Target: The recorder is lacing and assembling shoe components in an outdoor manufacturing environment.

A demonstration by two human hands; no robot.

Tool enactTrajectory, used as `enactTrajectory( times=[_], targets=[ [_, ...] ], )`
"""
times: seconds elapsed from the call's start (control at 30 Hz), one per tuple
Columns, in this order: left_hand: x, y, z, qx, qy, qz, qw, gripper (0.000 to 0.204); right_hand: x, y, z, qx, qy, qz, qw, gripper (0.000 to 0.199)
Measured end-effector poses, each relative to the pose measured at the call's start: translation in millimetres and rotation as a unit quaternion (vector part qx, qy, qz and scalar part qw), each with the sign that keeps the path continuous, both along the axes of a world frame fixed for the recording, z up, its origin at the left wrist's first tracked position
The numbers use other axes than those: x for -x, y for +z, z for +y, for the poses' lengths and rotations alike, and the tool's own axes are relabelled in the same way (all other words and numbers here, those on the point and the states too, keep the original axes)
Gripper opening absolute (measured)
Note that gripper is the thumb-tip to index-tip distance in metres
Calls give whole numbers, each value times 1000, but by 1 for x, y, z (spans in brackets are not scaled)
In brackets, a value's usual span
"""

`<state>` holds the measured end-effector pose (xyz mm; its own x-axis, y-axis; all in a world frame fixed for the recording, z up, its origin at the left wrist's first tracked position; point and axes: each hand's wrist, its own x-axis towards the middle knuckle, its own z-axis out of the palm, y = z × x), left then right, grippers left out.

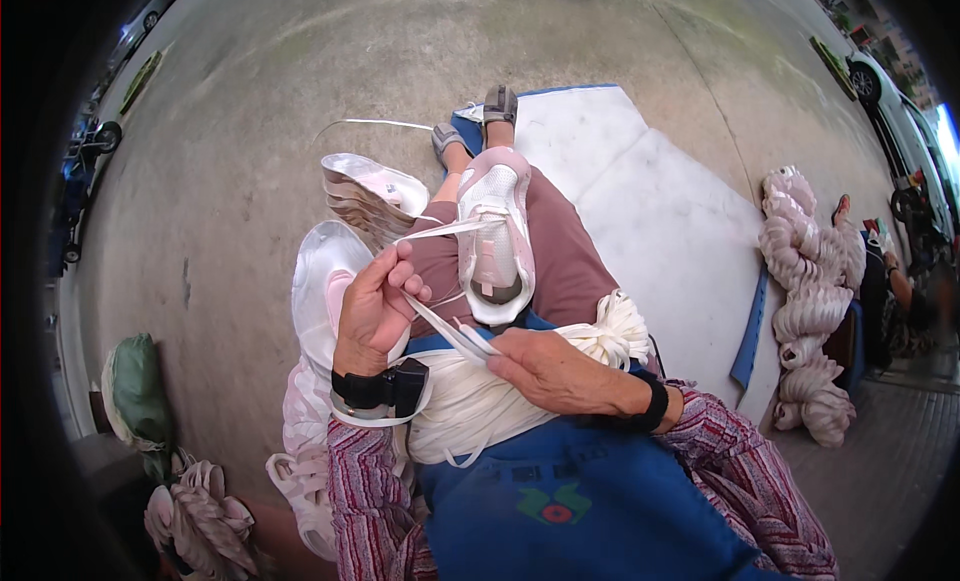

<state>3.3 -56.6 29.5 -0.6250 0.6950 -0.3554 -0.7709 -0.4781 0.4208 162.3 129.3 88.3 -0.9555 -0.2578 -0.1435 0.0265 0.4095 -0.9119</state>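
Note:
A white and pink sneaker (495, 243) lies on my lap, toe pointing away. My left hand (375, 306) pinches a flat white shoelace (450, 228) that runs up to the shoe's eyelets. My right hand (550, 369) rests on a thick bundle of white laces (470, 401) in my lap and grips lace ends near its fingertips. A second knot of laces (618, 326) sits by my right wrist. Both wrists wear black bands.
Stacked white and pink sneakers (365, 193) and more shoes (322, 281) lie on the concrete at my left. A white sheet (680, 231) covers the ground at right, with piled shoes (810, 291) beyond it. A green bag (135, 386) sits lower left. Parked cars (880, 86) stand far right.

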Motion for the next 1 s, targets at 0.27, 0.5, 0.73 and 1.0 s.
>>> enactTrajectory(
  times=[0.27,0.5,0.73,1.0],
  targets=[
    [-4,30,-3,-38,83,44,995,25,24,17,67,238,-222,-222,919,32],
    [-2,34,3,-101,68,-23,992,23,23,-24,97,675,-300,-219,638,27],
    [-6,64,9,-140,63,-4,988,24,23,-37,87,616,-378,-195,663,21],
    [-26,99,26,9,44,142,989,27,22,-39,75,-115,-260,102,953,28]
  ],
)
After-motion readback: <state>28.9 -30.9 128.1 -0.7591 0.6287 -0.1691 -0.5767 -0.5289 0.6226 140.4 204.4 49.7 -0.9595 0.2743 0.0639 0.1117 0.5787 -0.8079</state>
